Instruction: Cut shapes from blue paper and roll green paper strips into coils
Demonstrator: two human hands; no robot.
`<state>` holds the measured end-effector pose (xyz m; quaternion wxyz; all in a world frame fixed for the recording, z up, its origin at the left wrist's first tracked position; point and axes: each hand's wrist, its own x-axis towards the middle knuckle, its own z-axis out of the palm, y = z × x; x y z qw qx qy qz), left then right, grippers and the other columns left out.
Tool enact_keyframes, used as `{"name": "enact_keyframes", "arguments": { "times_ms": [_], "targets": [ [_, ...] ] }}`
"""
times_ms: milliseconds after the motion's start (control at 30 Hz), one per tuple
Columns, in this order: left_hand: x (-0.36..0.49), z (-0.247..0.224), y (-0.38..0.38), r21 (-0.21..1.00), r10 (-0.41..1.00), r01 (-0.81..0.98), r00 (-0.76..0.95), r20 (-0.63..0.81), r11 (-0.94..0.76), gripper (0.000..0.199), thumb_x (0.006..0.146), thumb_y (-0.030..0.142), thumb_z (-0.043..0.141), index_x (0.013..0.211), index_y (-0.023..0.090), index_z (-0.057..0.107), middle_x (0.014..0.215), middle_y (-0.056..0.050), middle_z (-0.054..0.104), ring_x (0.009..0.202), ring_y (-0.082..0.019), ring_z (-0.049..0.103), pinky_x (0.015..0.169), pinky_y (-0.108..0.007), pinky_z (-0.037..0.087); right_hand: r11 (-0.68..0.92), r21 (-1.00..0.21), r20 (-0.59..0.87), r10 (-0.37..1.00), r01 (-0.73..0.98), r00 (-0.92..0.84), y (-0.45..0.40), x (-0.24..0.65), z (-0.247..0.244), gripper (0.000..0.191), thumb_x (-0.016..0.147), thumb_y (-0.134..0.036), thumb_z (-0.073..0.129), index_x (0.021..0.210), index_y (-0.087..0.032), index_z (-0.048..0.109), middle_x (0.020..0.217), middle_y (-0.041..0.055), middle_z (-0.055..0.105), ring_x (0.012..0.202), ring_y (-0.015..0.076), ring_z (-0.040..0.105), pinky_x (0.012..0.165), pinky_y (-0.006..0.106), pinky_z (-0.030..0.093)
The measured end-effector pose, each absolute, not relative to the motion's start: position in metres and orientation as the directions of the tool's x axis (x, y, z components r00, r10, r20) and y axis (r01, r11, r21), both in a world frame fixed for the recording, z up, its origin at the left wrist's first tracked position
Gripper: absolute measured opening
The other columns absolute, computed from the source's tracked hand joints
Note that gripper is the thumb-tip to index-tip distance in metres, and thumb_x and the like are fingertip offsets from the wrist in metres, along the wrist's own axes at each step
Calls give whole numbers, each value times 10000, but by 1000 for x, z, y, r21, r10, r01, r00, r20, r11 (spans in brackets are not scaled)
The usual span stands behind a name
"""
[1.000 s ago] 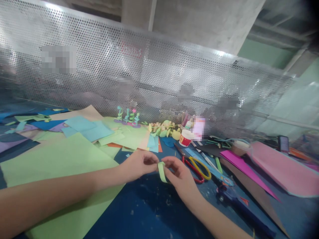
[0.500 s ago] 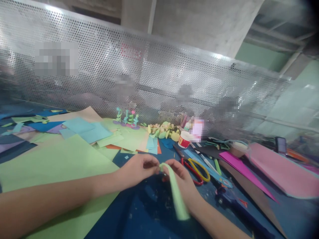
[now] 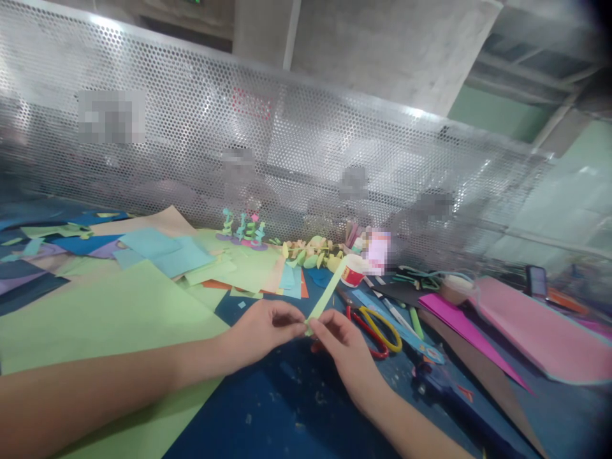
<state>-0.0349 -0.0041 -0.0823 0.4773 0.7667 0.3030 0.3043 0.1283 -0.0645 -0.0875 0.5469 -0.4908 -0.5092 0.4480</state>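
A narrow light-green paper strip (image 3: 329, 292) is pinched at its near end between both hands, its free end pointing up and away toward the red-and-white tub. My left hand (image 3: 268, 326) grips that end with thumb and fingertips. Close against it, my right hand (image 3: 343, 341) pinches the same end, which looks folded or curled there. The fingertips partly hide the fold. Under my left forearm lies a large light-green paper sheet (image 3: 119, 312). Scissors with red and yellow handles (image 3: 377, 328) lie just beyond my right hand.
Small paper figures (image 3: 243, 229) and yellow paper pieces (image 3: 313, 252) stand by the perforated metal screen (image 3: 191, 127). A red-and-white tub (image 3: 352, 273), a blue ruler (image 3: 406, 331), a dark-blue glue gun (image 3: 459, 401), magenta paper (image 3: 473, 338) and a pink board (image 3: 545, 331) are to the right.
The paper strip has swung over: its free end hung toward me across my right hand and now points away. Both hands stay close together, still pinching its end.
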Motion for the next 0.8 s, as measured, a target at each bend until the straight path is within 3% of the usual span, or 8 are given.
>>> {"name": "enact_keyframes", "arguments": {
  "times_ms": [533,667,800],
  "targets": [
    [-36,-81,-6,915,744,169,644,178,-365,187,789,350,602,807,178,673,737,20,658,701,-127,583,655,-205,425,115,-991,120,990,66,71,-65,127,-87,309,750,-446,656,690,-183,505,637,-41,491,588,102,481,564,225,451],
    [-36,-80,-4,936,759,157,634,149,-316,195,787,351,600,786,169,669,749,0,686,741,-149,618,701,-231,446,262,-960,273,953,98,129,-64,131,-91,244,775,-364,654,809,-212,466,735,-23,543,690,135,545,614,253,476],
    [-36,-80,-1,961,785,141,610,106,-240,192,778,341,601,756,160,662,741,-15,696,757,-164,634,736,-258,459,429,-808,516,846,404,134,-68,134,-89,85,815,-276,609,825,-221,544,893,29,576,858,176,569,720,294,491]
  ]
}}
